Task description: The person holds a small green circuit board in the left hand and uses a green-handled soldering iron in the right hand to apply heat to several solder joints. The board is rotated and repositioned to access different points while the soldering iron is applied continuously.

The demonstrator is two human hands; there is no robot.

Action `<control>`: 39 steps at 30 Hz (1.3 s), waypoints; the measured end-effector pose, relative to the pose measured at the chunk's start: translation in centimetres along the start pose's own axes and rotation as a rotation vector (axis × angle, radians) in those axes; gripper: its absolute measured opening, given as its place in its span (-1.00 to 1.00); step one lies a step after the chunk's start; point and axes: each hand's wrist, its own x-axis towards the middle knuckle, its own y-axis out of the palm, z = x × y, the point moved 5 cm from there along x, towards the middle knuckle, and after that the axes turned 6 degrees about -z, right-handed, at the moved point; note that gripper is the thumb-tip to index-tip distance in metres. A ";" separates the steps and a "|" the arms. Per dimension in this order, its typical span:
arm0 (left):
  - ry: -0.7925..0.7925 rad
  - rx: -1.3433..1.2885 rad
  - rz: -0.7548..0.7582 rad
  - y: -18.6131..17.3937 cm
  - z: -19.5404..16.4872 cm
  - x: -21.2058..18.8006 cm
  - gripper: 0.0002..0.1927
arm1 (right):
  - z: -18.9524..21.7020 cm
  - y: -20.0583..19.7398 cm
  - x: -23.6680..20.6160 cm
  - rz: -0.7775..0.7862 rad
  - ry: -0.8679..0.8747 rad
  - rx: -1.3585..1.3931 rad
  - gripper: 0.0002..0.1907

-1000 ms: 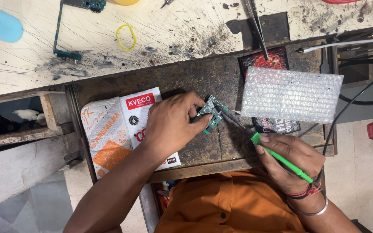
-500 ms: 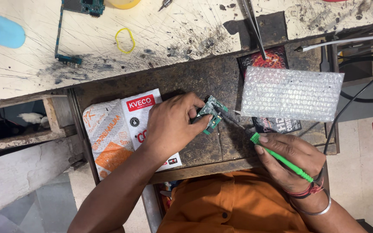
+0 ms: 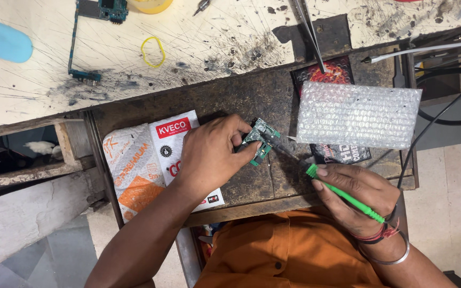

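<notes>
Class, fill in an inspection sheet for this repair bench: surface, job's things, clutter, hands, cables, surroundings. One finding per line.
Surface: dark worn wooden drawer board below a scratched, stained pale benchtop.
Job's things: small green circuit board; green-handled soldering tool, tip on the board.
Clutter: clear bubble-wrap sheet, white and orange printed packet, yellow rubber band, metal tweezers, blue-green phone circuit strip.
Hands: left hand pinches the board; right hand grips the tool.
Cables: black cable runs at the right edge.
Surroundings: pale tiled floor; orange shirt.
</notes>
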 end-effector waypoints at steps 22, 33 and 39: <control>0.003 0.010 0.002 0.0 -0.1 0.0 -0.66 | 0.0 0.0 0.2 -0.005 0.035 0.029 -0.79; 0.001 0.015 0.006 0.0 0.0 0.0 -0.66 | -0.2 -0.1 0.0 -0.020 0.070 0.018 -0.79; -0.003 0.002 0.009 0.1 -0.1 0.1 -0.65 | -0.1 -0.1 0.0 -0.007 0.063 0.021 -0.79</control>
